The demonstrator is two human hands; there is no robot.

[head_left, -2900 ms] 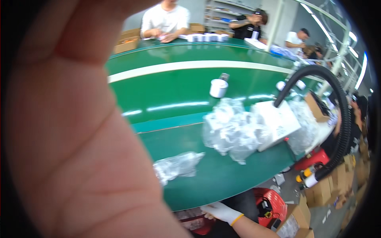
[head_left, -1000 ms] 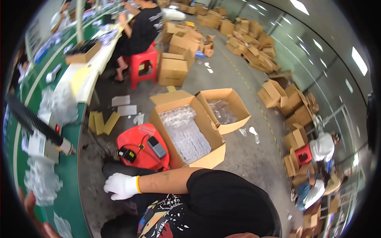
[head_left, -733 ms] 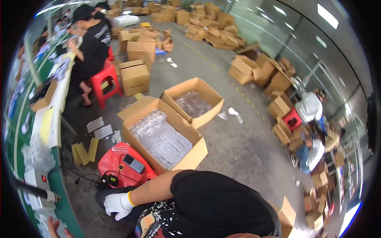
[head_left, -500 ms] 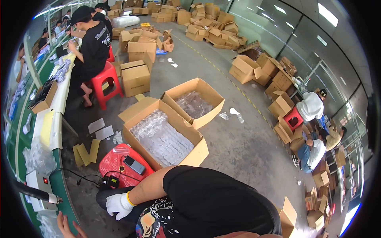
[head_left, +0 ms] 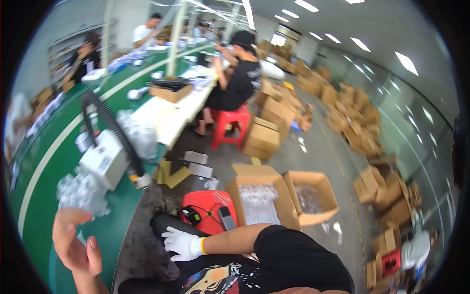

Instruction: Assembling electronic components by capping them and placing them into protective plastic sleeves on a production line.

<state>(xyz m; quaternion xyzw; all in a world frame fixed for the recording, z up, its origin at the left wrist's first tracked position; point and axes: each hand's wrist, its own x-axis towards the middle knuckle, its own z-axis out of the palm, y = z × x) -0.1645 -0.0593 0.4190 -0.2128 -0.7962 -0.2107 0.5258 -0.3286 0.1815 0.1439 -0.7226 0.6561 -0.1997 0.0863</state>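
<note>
My bare left hand point(head_left: 76, 242) is raised over the green bench point(head_left: 110, 235), fingers curved and thumb apart, with nothing visible in it. Just beyond its fingertips lies a heap of clear plastic bags point(head_left: 82, 193); whether they touch I cannot tell. My right hand point(head_left: 183, 244), in a white knitted glove, rests on my dark-trousered leg with fingers spread. A white box-shaped device point(head_left: 104, 159) stands behind the bags. A black flexible hose point(head_left: 115, 128) arches beside it, its nozzle hanging near the bench edge.
Beyond my right hand, a red stool point(head_left: 198, 197) carries a black adapter and a grey handheld device point(head_left: 226, 218). Two open cartons point(head_left: 289, 201) hold clear plastic pieces. A person in black point(head_left: 245, 78) sits on a red stool farther along. Stacked cartons line the wall.
The view has swung left, bringing more of the green bench into sight. My left hand has risen into fuller view. The gloved right hand stays on my leg, its fingers now more spread.
</note>
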